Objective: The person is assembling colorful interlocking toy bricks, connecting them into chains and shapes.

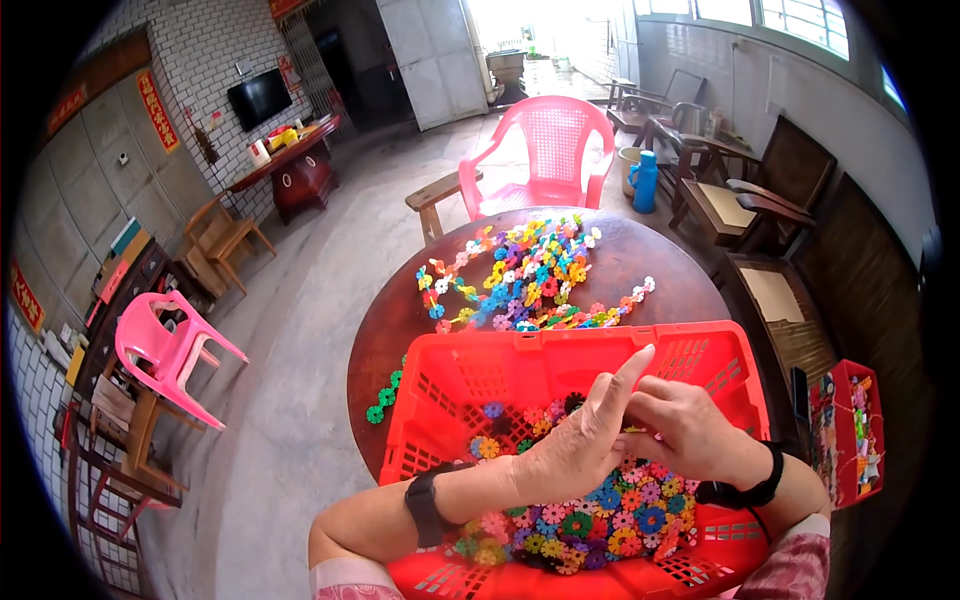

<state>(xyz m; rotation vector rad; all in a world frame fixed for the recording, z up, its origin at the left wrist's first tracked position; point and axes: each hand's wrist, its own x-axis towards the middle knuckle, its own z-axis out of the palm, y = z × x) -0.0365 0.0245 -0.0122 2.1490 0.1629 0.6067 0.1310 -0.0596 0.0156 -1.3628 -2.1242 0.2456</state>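
My left hand [578,440] and my right hand [685,425] meet over a red plastic basket [470,350] on the round table. One digit of the left hand points up, while its other fingers curl in toward the right hand. The fingers of my right hand are bent and pressed together against the left. Whatever lies between the fingertips is hidden. Below the hands, a heap of small flower-shaped plastic discs [580,525] in many colours fills the near part of the basket. Both wrists carry black bands.
Linked chains of discs [530,270] lie on the brown table [690,290] beyond the basket. Green discs [381,405] sit at its left edge. A pink chair [550,150] stands behind the table, with a blue flask [644,183] on the floor nearby. A red box [858,430] is at the right.
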